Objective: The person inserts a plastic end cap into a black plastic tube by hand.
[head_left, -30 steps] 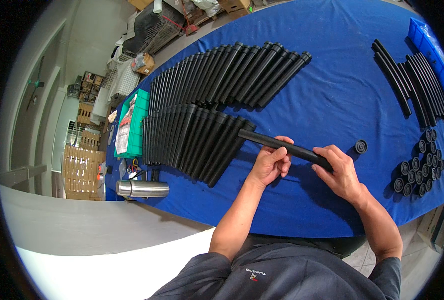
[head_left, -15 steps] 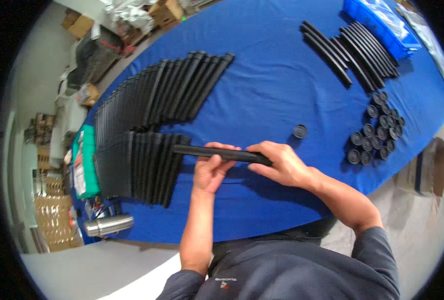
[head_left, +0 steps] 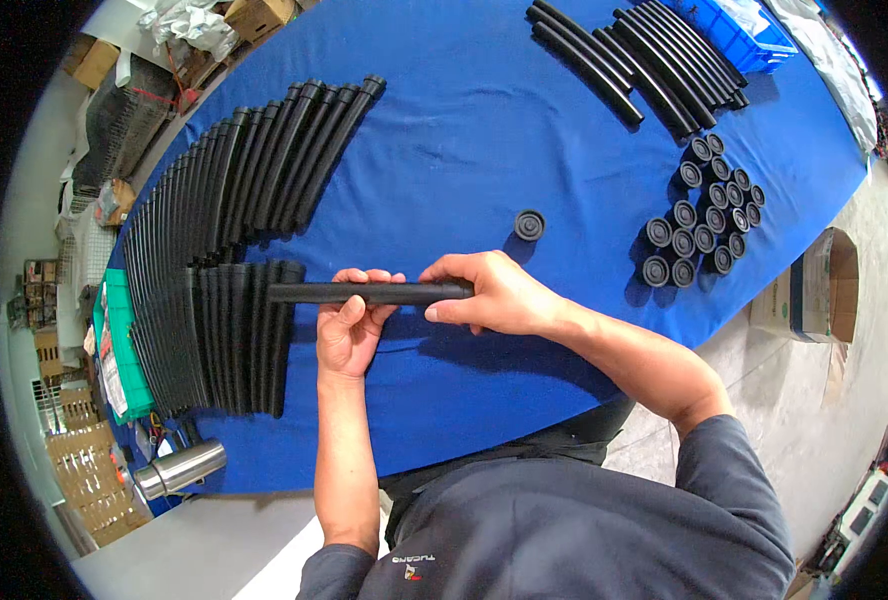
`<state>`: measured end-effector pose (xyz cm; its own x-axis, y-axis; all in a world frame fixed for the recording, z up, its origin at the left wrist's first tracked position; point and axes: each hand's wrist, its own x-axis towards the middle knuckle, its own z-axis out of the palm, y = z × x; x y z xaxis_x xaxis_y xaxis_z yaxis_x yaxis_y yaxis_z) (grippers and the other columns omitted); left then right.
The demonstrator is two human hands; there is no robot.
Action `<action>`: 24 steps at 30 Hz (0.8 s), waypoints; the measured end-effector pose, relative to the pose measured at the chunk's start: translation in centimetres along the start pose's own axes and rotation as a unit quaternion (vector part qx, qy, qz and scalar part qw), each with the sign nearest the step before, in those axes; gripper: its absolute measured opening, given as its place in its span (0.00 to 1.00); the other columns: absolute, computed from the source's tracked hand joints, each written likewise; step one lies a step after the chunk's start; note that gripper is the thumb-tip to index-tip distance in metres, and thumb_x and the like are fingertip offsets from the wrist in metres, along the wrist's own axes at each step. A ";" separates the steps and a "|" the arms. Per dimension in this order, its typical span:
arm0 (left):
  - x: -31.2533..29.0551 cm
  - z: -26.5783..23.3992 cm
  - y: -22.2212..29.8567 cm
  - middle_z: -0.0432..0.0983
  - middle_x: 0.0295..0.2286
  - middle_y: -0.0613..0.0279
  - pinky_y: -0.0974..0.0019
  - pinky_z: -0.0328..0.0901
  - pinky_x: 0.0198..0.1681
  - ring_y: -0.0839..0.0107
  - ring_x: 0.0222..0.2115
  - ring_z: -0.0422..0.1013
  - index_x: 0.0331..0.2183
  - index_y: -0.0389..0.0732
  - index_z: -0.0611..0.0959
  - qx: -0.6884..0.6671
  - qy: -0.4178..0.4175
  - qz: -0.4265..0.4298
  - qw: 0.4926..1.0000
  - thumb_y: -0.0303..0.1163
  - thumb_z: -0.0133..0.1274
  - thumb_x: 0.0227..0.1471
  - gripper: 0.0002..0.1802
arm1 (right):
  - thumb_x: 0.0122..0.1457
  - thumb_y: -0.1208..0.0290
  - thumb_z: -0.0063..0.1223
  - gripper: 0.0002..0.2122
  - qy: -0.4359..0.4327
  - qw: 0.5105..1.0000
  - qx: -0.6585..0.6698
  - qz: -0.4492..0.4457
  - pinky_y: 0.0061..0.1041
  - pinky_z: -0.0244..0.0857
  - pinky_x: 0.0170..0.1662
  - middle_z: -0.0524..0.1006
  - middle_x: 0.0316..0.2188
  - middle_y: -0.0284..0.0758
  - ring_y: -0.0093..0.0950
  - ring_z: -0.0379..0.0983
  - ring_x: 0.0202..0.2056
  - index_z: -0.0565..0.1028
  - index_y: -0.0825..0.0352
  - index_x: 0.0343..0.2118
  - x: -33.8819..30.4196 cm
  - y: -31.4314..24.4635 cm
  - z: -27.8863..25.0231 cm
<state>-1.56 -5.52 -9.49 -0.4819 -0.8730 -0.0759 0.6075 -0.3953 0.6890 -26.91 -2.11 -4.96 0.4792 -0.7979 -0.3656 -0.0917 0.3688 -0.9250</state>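
Observation:
A black tube lies level across both my hands above the near part of the table. My left hand holds it from below near its middle, with the thumb over the front side. Around the right end of the tube my right hand is wrapped, and its fingers hide that end. One round black cap with ringed faces stands alone on the cloth beyond my right hand. The tube's left end comes close to a row of similar black tubes.
A second row of capped black tubes fans out behind. Loose black tubes lie at the far right beside a blue bin. Several black caps cluster at right. A steel flask and green tray sit left on the blue cloth.
The whole view has shifted, so everything appears farther left. The tube was tilted slightly down to the right and is now level. Both hands stay on it.

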 end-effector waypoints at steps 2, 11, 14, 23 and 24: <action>0.2 0.2 -0.1 0.73 0.46 0.43 0.51 0.71 0.53 0.46 0.53 0.68 0.45 0.35 0.75 -0.002 0.004 -0.001 1.000 0.25 0.60 0.52 0.18 | 0.53 0.69 0.59 0.15 0.168 0.896 -0.236 -0.337 0.37 0.71 0.34 0.77 0.31 0.47 0.44 0.76 0.33 0.75 0.71 0.42 0.8 1.8 0.4; 0.7 0.1 0.0 0.73 0.46 0.43 0.52 0.72 0.52 0.45 0.52 0.68 0.44 0.35 0.75 0.000 0.007 0.016 1.000 0.26 0.57 0.54 0.15 | 0.50 0.70 0.62 0.18 0.189 0.883 -0.267 -0.336 0.40 0.70 0.36 0.75 0.31 0.46 0.46 0.75 0.34 0.73 0.70 0.43 0.9 2.5 0.2; 0.4 -0.4 0.3 0.73 0.47 0.42 0.50 0.71 0.54 0.44 0.54 0.67 0.45 0.35 0.75 -0.012 0.002 0.008 1.000 0.27 0.57 0.55 0.16 | 0.49 0.71 0.62 0.17 0.196 0.855 -0.308 -0.368 0.40 0.70 0.37 0.75 0.32 0.45 0.46 0.74 0.34 0.73 0.69 0.42 1.2 2.7 0.6; 0.7 -0.3 0.4 0.70 0.49 0.37 0.48 0.68 0.56 0.42 0.55 0.65 0.47 0.32 0.74 0.002 -0.003 0.003 1.000 0.26 0.55 0.56 0.17 | 0.52 0.70 0.59 0.13 0.205 0.888 -0.232 -0.341 0.33 0.70 0.34 0.77 0.27 0.44 0.43 0.76 0.31 0.77 0.70 0.39 1.3 2.2 0.4; 0.6 -0.2 0.4 0.70 0.50 0.36 0.49 0.68 0.56 0.42 0.55 0.65 0.47 0.32 0.74 0.002 0.000 0.002 1.000 0.26 0.54 0.57 0.17 | 0.51 0.71 0.59 0.13 0.206 0.877 -0.247 -0.358 0.35 0.70 0.36 0.76 0.29 0.45 0.43 0.75 0.34 0.75 0.69 0.40 1.3 2.8 0.4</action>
<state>-1.47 -6.30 -9.42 -0.4800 -0.8742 -0.0730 0.6066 -0.3908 0.6923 -26.20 -1.88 -7.95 0.2219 -0.8825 0.4146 -0.3123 -0.4671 -0.8272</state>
